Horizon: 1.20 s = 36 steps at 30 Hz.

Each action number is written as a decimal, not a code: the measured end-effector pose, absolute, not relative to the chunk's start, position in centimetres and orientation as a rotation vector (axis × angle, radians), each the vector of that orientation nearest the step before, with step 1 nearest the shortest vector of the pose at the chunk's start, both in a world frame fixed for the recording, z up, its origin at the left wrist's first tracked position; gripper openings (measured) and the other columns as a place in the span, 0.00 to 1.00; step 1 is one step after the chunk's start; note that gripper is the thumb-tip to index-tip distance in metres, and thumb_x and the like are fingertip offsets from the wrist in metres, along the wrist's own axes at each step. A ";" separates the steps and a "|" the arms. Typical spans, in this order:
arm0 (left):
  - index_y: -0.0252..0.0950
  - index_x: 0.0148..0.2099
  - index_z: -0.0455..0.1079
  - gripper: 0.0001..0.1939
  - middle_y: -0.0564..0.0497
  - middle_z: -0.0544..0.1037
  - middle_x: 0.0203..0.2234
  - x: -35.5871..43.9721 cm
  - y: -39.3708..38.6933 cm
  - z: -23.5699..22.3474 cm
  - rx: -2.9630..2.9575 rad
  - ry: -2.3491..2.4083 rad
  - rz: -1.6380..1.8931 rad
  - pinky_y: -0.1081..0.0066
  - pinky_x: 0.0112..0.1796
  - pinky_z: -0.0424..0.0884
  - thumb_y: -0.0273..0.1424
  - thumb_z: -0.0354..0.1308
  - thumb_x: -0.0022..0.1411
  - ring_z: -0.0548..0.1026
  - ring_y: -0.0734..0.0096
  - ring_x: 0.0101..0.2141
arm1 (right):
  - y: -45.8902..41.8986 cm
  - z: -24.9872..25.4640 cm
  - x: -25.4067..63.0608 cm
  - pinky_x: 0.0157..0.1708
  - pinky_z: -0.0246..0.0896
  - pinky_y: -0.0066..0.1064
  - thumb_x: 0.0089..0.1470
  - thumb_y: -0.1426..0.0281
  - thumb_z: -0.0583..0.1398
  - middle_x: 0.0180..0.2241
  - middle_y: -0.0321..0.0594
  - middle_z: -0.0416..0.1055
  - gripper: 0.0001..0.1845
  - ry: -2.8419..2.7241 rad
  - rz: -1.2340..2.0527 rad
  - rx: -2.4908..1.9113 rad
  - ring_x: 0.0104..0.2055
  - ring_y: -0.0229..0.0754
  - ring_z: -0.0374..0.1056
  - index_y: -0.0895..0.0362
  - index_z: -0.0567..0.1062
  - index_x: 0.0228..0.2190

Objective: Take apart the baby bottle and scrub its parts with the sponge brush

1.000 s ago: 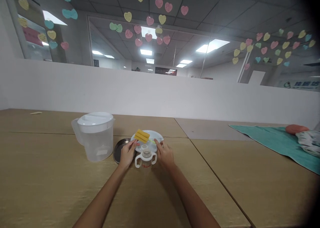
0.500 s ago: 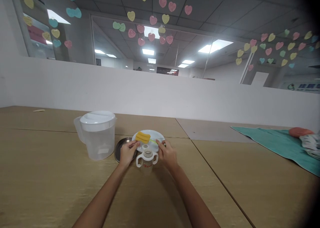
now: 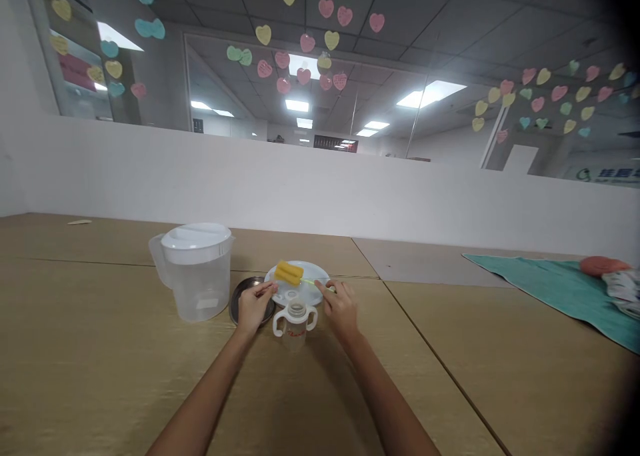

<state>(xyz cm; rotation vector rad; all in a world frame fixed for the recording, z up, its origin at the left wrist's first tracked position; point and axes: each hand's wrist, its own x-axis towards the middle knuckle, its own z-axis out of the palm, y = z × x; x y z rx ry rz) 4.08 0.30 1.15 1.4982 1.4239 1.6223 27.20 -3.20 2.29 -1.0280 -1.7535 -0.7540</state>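
My right hand point(image 3: 341, 307) is closed on the thin light-green handle of a sponge bottle brush, whose yellow sponge head point(image 3: 289, 273) is over the white plate point(image 3: 320, 276). Left of the sponge, my left hand point(image 3: 255, 306) has its thumb and fingertips pinched together; whether anything small is between them I cannot make out. Between my wrists a clear baby bottle point(image 3: 295, 334) stands upright and uncapped, with two white side handles and red lettering. Small white parts point(image 3: 291, 295) lie at the plate's near edge, just behind the bottle.
A dark round metal dish point(image 3: 235, 304) sits partly behind my left hand. Farther left stands a clear plastic jug point(image 3: 200, 283) with a white lid. At the right, a green cloth point(image 3: 540, 279) bears a red item point(image 3: 603, 265). A white wall point(image 3: 300, 189) rises behind the table.
The yellow sponge head has shifted slightly right, away from my left fingertips. My right hand has moved a little to the right with the handle. The bottle stays in place.
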 end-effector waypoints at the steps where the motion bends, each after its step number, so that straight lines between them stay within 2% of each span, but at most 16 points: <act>1: 0.32 0.41 0.76 0.26 0.44 0.80 0.33 4.0 0.3 1.1 1.497 1.373 1.623 0.68 0.38 0.71 0.47 0.61 0.45 0.77 0.61 0.35 | -3.1 2.2 27.3 0.36 0.53 0.28 0.54 0.79 0.53 0.34 0.40 0.67 0.21 -1.698 -0.737 -1.088 0.35 0.37 0.59 0.49 0.74 0.46; 5: 0.32 0.45 0.74 0.27 0.43 0.80 0.34 4.0 0.2 1.1 1.527 1.268 1.646 0.65 0.43 0.69 0.48 0.58 0.50 0.77 0.59 0.39 | -3.0 2.0 27.5 0.37 0.53 0.28 0.55 0.77 0.53 0.34 0.40 0.68 0.20 -1.582 -0.628 -1.215 0.37 0.37 0.60 0.49 0.73 0.47; 11: 0.33 0.41 0.76 0.24 0.45 0.79 0.40 4.0 0.2 1.2 1.584 1.277 1.708 0.64 0.47 0.67 0.47 0.53 0.55 0.74 0.60 0.43 | -3.2 2.3 26.9 0.37 0.51 0.29 0.52 0.80 0.55 0.35 0.38 0.70 0.23 -1.802 -0.559 -1.189 0.36 0.37 0.59 0.45 0.73 0.46; 15: 0.32 0.45 0.74 0.27 0.43 0.78 0.41 3.9 0.7 0.8 1.452 1.246 1.727 0.63 0.46 0.68 0.49 0.55 0.53 0.75 0.59 0.43 | -3.4 2.7 27.2 0.37 0.49 0.30 0.51 0.81 0.56 0.36 0.36 0.71 0.24 -1.841 -0.469 -1.258 0.37 0.38 0.58 0.42 0.74 0.44; 20: 0.31 0.45 0.72 0.29 0.41 0.78 0.40 4.0 0.8 0.8 1.295 1.134 1.740 0.63 0.42 0.71 0.50 0.57 0.50 0.77 0.59 0.39 | -3.4 2.4 26.6 0.37 0.48 0.30 0.53 0.80 0.55 0.37 0.37 0.71 0.24 -1.865 -0.424 -1.283 0.38 0.39 0.59 0.43 0.73 0.46; 25: 0.32 0.42 0.73 0.27 0.43 0.78 0.41 4.1 0.5 1.1 1.333 1.096 1.790 0.63 0.44 0.71 0.50 0.58 0.50 0.76 0.58 0.42 | -3.0 2.0 26.2 0.35 0.46 0.30 0.52 0.79 0.55 0.38 0.36 0.70 0.25 -2.020 -0.482 -1.265 0.38 0.38 0.59 0.41 0.71 0.47; 31: 0.32 0.38 0.72 0.24 0.42 0.79 0.38 4.4 0.4 1.5 1.140 0.998 1.808 0.59 0.46 0.70 0.47 0.61 0.47 0.77 0.59 0.39 | -2.6 2.3 27.3 0.36 0.44 0.31 0.51 0.79 0.57 0.38 0.37 0.70 0.25 -2.107 -0.575 -1.346 0.39 0.38 0.58 0.40 0.73 0.45; 36: 0.32 0.38 0.71 0.23 0.44 0.79 0.34 3.7 0.2 2.4 1.089 0.991 1.936 0.61 0.42 0.72 0.47 0.61 0.48 0.78 0.61 0.35 | -2.8 2.5 27.4 0.36 0.45 0.32 0.49 0.82 0.55 0.38 0.38 0.70 0.27 -2.023 -0.628 -1.326 0.38 0.39 0.58 0.43 0.73 0.45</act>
